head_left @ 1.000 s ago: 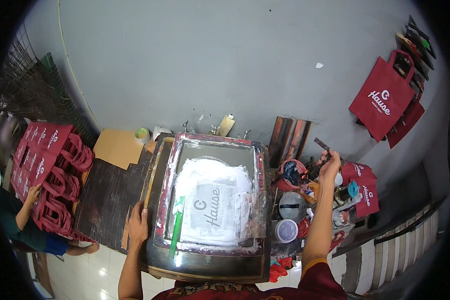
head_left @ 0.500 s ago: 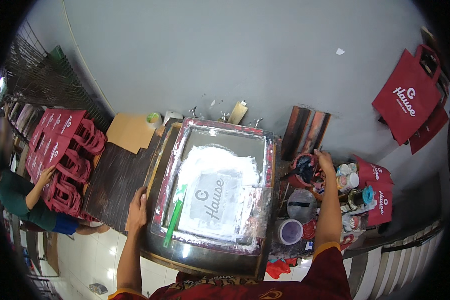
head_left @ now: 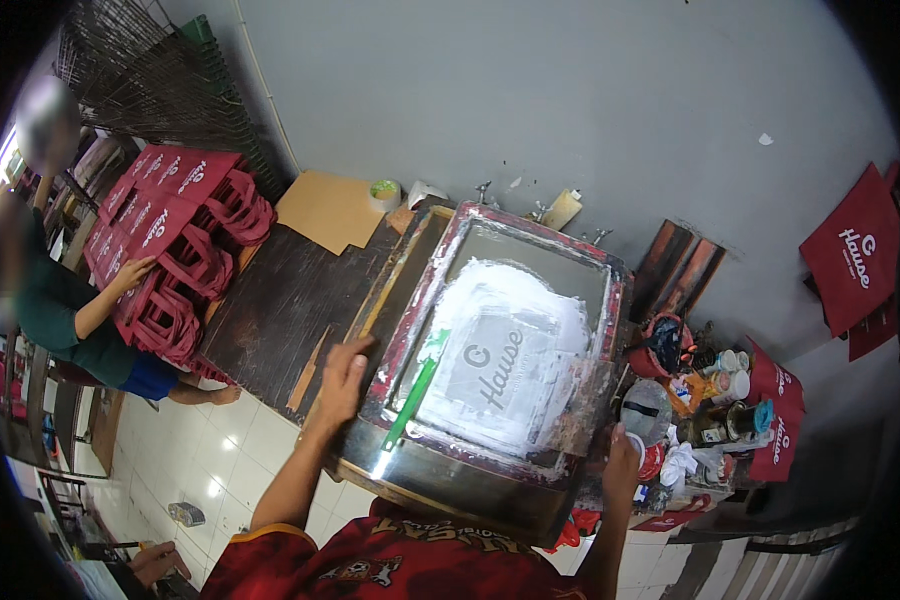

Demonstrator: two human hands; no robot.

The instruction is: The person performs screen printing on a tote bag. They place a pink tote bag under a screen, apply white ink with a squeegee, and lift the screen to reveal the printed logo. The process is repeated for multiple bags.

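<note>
A framed printing screen lies on the slanted board in front of me, with white ink spread over its mesh around a grey lettered design. A green squeegee-like strip, smeared with ink at its upper end, rests along the screen's left side. My left hand is at the board's left edge, fingers stretched out and nothing visible in them. Close to the board's right edge, my right hand is beside a white-rimmed cup and partly covers it. Whether its fingers grip the cup is hidden.
Right of the board stand an ink-stained pot, a round grey lid and several jars. Dark red bags are stacked at the left, near a co-worker's hand. Brown cardboard and a tape roll lie behind.
My right hand has come back from the ink pot toward the white-rimmed cup. My left hand has risen slightly along the board's left edge. The whole view has shifted and tilted.
</note>
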